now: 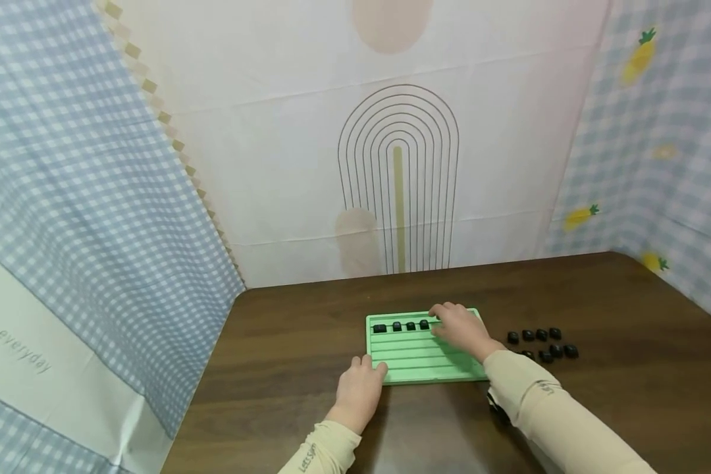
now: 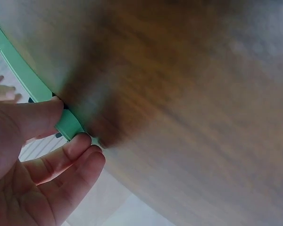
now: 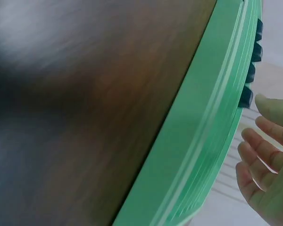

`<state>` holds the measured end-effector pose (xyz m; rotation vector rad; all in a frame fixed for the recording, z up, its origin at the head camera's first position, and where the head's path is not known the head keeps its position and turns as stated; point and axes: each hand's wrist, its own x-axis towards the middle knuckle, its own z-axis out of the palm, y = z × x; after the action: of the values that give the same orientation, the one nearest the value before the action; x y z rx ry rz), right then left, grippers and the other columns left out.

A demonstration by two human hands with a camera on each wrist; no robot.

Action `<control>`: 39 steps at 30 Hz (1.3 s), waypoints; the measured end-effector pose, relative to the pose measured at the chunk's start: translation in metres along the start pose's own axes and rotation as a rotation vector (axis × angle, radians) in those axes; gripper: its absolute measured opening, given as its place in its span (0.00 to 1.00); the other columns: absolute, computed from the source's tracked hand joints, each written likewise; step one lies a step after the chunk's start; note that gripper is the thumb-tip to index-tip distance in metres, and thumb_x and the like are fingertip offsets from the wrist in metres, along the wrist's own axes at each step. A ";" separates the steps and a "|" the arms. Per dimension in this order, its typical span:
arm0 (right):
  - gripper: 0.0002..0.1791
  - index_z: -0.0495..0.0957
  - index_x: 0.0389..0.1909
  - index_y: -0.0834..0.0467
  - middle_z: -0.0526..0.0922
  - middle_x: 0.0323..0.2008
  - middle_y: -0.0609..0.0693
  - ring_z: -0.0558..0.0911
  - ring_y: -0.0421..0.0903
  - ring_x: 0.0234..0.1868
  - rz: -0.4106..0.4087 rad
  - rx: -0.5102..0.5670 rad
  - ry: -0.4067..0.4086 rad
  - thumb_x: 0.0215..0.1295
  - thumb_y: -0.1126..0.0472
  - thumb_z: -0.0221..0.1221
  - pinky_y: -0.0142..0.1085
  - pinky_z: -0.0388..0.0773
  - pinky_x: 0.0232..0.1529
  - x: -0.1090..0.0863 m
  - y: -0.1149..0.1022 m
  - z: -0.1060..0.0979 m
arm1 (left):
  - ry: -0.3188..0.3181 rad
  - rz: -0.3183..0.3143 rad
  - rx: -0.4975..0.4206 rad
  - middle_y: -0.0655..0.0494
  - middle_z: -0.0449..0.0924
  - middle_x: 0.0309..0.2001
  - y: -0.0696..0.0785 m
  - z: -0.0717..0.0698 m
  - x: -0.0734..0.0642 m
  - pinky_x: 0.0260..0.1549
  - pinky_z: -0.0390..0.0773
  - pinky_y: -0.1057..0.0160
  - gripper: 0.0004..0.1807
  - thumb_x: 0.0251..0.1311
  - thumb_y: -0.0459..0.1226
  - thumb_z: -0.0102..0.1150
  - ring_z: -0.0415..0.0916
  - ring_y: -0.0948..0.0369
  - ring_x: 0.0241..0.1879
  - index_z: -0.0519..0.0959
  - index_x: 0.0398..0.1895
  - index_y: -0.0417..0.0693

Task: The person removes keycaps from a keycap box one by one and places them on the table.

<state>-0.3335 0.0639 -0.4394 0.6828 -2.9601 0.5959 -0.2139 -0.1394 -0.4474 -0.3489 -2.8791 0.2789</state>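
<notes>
A light green ridged tray (image 1: 417, 362) lies on the table. Along its far row stand a wide black keycap (image 1: 380, 328) and several smaller ones, the last black keycap (image 3: 245, 97) closest to my right hand. My left hand (image 1: 358, 388) grips the near left corner of the tray; in the left wrist view, thumb (image 2: 40, 115) and fingers lie on either side of the green edge (image 2: 26, 70). Over the tray's right part hovers my right hand (image 1: 462, 329), fingers loosely bent and parted, holding nothing. Its thumb tip is right beside the last keycap.
Several loose black keycaps (image 1: 542, 335) lie in rough rows right of the tray, some partly hidden by the right forearm. The brown wooden table (image 1: 290, 342) meets a patterned cloth backdrop (image 1: 272, 164) behind, with checked cloth at both sides.
</notes>
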 end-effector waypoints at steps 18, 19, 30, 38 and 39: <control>0.12 0.79 0.43 0.57 0.80 0.41 0.54 0.77 0.52 0.42 0.011 -0.135 0.093 0.57 0.61 0.61 0.43 0.78 0.36 0.011 -0.013 0.024 | -0.004 0.005 0.033 0.51 0.73 0.34 0.005 0.004 -0.001 0.19 0.76 0.65 0.09 0.53 0.31 0.59 0.70 0.57 0.35 0.74 0.36 0.54; 0.12 0.79 0.43 0.57 0.80 0.41 0.54 0.77 0.52 0.42 0.011 -0.137 0.094 0.57 0.61 0.61 0.43 0.78 0.36 0.011 -0.014 0.022 | 0.005 0.006 0.034 0.51 0.72 0.34 0.005 0.004 0.000 0.19 0.76 0.65 0.09 0.53 0.31 0.59 0.70 0.57 0.35 0.75 0.36 0.55; 0.12 0.79 0.43 0.56 0.80 0.41 0.54 0.77 0.52 0.41 0.022 -0.116 0.110 0.57 0.61 0.62 0.42 0.78 0.32 0.010 -0.011 0.023 | -0.020 0.008 0.025 0.51 0.72 0.34 0.007 0.003 0.000 0.20 0.76 0.66 0.10 0.54 0.31 0.57 0.70 0.58 0.35 0.74 0.37 0.55; 0.11 0.79 0.42 0.58 0.80 0.37 0.52 0.78 0.50 0.38 -0.046 -0.087 0.202 0.58 0.62 0.60 0.40 0.78 0.31 0.002 -0.007 0.002 | 0.034 -0.002 0.029 0.50 0.73 0.33 0.003 0.006 0.000 0.18 0.75 0.65 0.08 0.54 0.32 0.57 0.70 0.57 0.33 0.75 0.35 0.54; 0.11 0.79 0.42 0.58 0.80 0.38 0.53 0.79 0.50 0.39 -0.052 -0.088 0.201 0.58 0.62 0.60 0.41 0.78 0.32 0.000 -0.006 -0.003 | 0.038 -0.004 0.032 0.50 0.73 0.33 0.002 0.006 0.000 0.18 0.75 0.66 0.08 0.54 0.32 0.58 0.70 0.57 0.33 0.74 0.34 0.54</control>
<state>-0.3310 0.0602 -0.4345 0.6488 -2.7558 0.4957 -0.2149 -0.1386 -0.4538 -0.3387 -2.8340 0.3143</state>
